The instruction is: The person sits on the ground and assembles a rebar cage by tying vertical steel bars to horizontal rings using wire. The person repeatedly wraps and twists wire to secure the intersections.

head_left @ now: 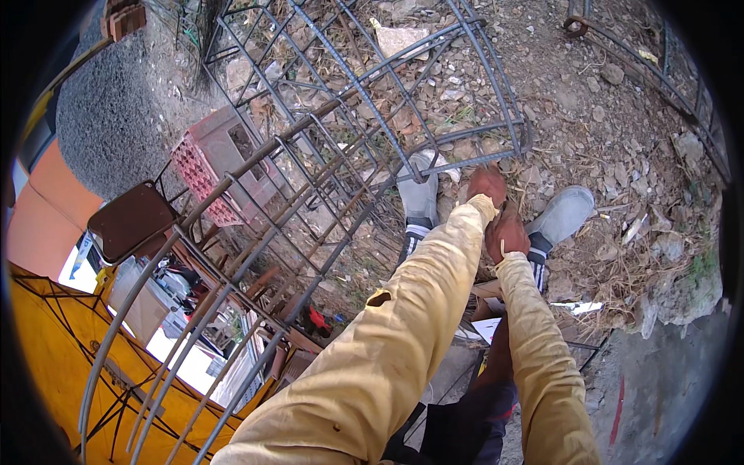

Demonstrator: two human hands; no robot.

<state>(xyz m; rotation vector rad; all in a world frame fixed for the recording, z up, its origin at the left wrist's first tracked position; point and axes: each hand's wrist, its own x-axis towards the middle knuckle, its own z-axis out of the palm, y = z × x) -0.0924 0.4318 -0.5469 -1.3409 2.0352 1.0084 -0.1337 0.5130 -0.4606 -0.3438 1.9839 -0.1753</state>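
My left hand [487, 184] is closed, low between my grey shoes, close below the near end of a steel rebar cage [358, 79]. Just beneath it, almost touching, my right hand [509, 235] is closed too. Whatever the fingers grip is hidden or too small to name. Yellow sleeves with holes and frayed cuffs cover both forearms. The cage is built of long ribbed bars crossed by square stirrups, and it slants from the lower left to the top of the view.
Rubble and dry grass cover the ground. A red plastic crate [232, 167] lies behind the bars, beside a brown-seated chair [133, 222]. A gravel heap [105, 116] rises at left, over a yellow canopy [54, 349]. More rebar [659, 74] lies at upper right; a concrete slab [659, 387] at lower right.
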